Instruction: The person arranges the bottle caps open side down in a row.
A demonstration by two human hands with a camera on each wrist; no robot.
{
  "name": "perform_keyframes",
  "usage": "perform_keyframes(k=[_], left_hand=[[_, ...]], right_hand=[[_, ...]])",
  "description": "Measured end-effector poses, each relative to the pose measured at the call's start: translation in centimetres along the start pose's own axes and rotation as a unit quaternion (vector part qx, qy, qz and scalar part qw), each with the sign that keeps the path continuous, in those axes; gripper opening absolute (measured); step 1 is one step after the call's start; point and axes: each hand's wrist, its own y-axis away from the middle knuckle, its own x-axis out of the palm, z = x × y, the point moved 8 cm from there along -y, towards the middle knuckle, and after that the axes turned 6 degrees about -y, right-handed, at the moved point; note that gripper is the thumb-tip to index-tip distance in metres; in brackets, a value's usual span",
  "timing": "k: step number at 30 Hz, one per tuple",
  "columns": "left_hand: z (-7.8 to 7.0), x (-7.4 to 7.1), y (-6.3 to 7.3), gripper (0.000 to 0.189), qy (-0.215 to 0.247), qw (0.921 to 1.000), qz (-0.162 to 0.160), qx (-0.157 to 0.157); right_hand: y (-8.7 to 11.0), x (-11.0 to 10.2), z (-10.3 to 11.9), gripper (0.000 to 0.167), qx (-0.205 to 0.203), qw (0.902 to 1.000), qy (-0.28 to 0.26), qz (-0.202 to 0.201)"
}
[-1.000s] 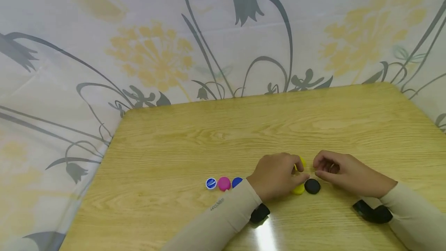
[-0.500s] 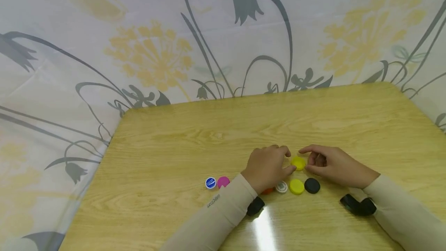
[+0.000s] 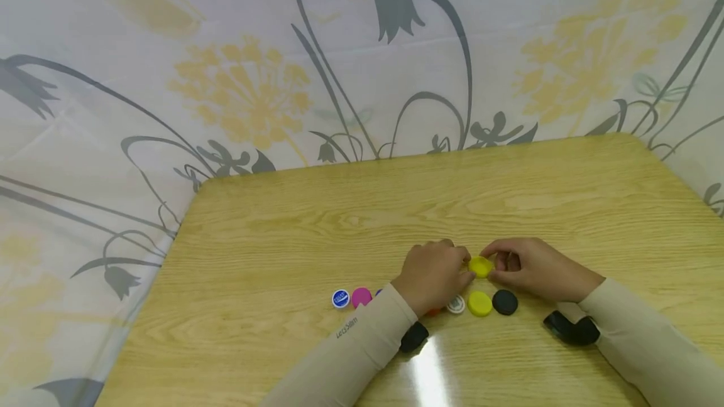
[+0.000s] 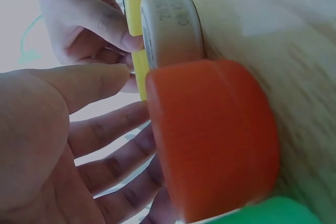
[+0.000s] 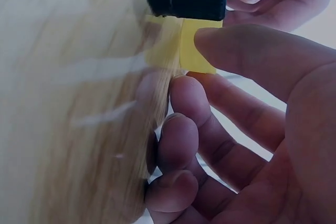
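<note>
Between my two hands is a yellow bottle cap (image 3: 481, 267), set behind a row of caps on the table. My left hand (image 3: 435, 276) pinches its left edge with thumb and index finger. From the other side my right hand (image 3: 528, 267) pinches the right edge; its thumb lies against the yellow side in the right wrist view. Nearest me in the row are a second yellow cap (image 3: 479, 303), a black cap (image 3: 505, 302) and a white cap (image 3: 455, 304). My left hand and sleeve hide part of the row, where an orange cap (image 4: 215, 140) and a green cap (image 4: 268, 213) show in the left wrist view.
At the row's left end lie a blue-and-white printed cap (image 3: 340, 298) and a pink cap (image 3: 362, 298). The wooden table (image 3: 317, 218) runs back to a flower-patterned cloth (image 3: 339, 68). Dark wrist devices (image 3: 571, 330) sit under both wrists.
Both hands moved back and left from the front row to the rear yellow cap. The fingers closed on its edges, while the row's caps stayed in place.
</note>
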Motion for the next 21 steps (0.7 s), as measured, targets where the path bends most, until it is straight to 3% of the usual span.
perform_keyframes(k=[21], left_hand=[[0.05,-0.21,0.05,0.025,0.011,0.9998,-0.018,0.005]], right_hand=[[0.16,0.16,0.56,0.031,-0.022,0.9997,0.010,0.001]])
